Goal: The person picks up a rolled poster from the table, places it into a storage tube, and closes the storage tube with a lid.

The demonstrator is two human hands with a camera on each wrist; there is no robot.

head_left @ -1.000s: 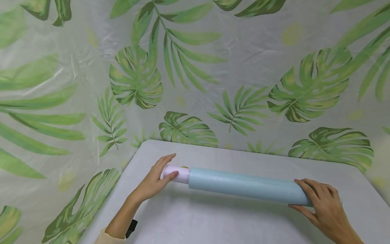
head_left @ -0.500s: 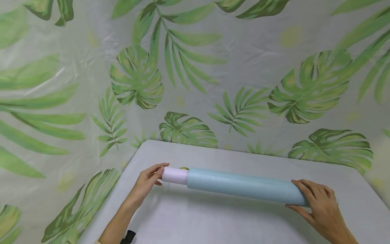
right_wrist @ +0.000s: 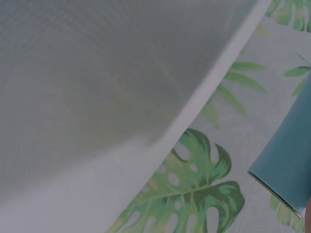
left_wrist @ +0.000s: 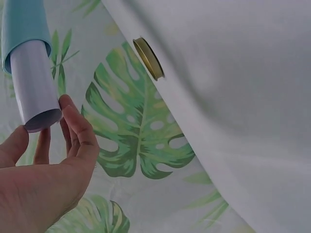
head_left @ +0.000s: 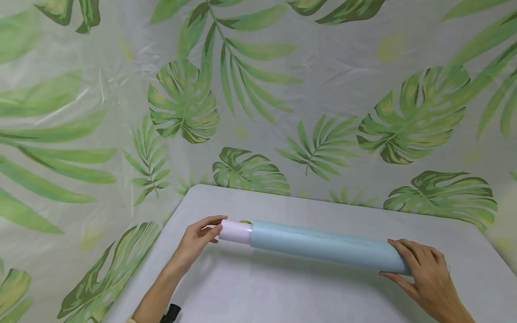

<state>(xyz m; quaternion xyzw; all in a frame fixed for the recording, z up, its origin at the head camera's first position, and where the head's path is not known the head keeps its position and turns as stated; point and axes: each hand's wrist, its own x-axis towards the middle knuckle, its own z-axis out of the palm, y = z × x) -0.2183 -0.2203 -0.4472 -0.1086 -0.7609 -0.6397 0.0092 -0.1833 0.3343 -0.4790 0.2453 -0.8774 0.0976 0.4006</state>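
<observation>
A long light-blue rolled sheet (head_left: pixel 323 244) is held level above the white table, a thin seam running along it. From its left end sticks a narrower pale lilac tube (head_left: pixel 236 232), whose hollow mouth shows in the left wrist view. My left hand (head_left: pixel 195 242) holds this tube at its outer rim, thumb on one side and fingers on the other. Around the right end of the blue roll my right hand (head_left: pixel 430 273) grips, thumb below and fingers on top. Only a sliver of that hand appears in the right wrist view, beside the blue roll (right_wrist: pixel 286 150).
A gold-coloured ring (left_wrist: pixel 148 58) lies on the white table (head_left: pixel 282 287) near its edge, mostly behind the roll in the head view. Behind the table hangs a leaf-patterned sheet (head_left: pixel 258 89). A black object (head_left: pixel 171 312) shows by the left forearm.
My left hand has slid left along the lilac tube, from its side to its outer rim. My right hand keeps its grip, and the blue roll has barely shifted.
</observation>
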